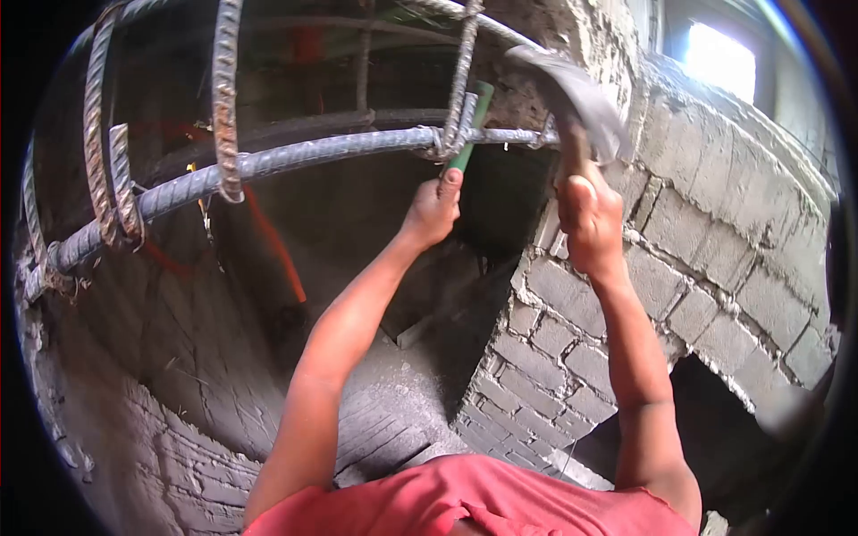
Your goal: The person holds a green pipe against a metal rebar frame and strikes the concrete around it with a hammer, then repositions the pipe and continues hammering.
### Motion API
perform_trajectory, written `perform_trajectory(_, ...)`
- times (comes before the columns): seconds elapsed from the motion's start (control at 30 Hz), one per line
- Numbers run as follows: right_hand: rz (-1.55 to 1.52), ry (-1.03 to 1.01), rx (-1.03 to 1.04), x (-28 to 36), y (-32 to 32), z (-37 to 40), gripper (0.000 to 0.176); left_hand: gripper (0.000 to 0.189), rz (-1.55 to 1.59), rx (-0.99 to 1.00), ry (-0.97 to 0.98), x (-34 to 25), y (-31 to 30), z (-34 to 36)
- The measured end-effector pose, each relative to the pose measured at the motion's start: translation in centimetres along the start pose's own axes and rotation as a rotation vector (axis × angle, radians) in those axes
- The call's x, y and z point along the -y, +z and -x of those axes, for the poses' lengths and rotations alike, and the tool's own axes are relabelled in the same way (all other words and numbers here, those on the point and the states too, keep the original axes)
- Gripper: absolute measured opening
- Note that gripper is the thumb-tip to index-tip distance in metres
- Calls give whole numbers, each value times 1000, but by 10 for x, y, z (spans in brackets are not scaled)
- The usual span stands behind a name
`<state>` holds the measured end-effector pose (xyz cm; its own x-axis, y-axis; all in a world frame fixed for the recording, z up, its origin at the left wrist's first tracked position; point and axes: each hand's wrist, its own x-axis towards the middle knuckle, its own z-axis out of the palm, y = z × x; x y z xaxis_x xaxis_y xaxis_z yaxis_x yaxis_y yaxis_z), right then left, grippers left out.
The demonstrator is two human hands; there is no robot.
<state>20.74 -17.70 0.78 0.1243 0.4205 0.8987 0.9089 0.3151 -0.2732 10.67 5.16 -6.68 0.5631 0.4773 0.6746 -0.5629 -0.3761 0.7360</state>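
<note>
My right hand (592, 219) is closed round the wooden handle of a hammer (581, 100), raised at the upper right. Motion blurs the long, curved grey head. In my left hand (433, 213), a green rod (472, 134) points up behind a tied joint of the rebar; its lower end is hidden by my fingers. That hand sits just below a thick horizontal reinforcing bar (331, 147). Rough concrete (572, 40) rises behind the hammer head.
Bent vertical rebar ties (225, 98) hang around the horizontal bar at the left. A block wall (688, 241) with rough mortar joints runs along the right, with a dark opening low in it. An orange-red tube (275, 246) hangs beneath the bars. Light enters through a window (720, 61).
</note>
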Motion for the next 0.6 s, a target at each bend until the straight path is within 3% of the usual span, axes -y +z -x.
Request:
perform_trajectory(0.07,-271,-230,-116,1,10,7,74,63,34,40,-11,-1,1,1)
perform_trajectory(0.1,-274,-244,-112,-4,13,0,74,63,28,17,-3,0,3,1)
perform_trajectory(0.17,-223,-547,-156,-11,17,-10,76,63,-7,-10,11,0,4,0)
perform_trajectory(0.2,-348,-394,-22,-12,17,-3,69,64,-37,-31,6,1,4,0)
perform_trajectory(0.27,183,-211,45,-20,15,-23,59,64,-60,-48,11,3,1,-2)
perform_trajectory(0.3,285,44,103,-12,4,-27,43,65,-62,-38,-17,-1,0,0)
perform_trajectory(0.33,288,209,65,1,-1,-29,41,65,-66,-23,-51,-6,-3,4)
perform_trajectory(0.5,75,-344,-43,-3,-14,2,36,65,-18,-10,-96,-16,1,6)
perform_trajectory(0.53,215,-468,-28,15,-22,-2,28,65,-20,-5,-97,-17,2,6)
perform_trajectory(0.6,-466,-166,35,-33,-20,-7,17,66,-12,-11,-89,-18,2,7)
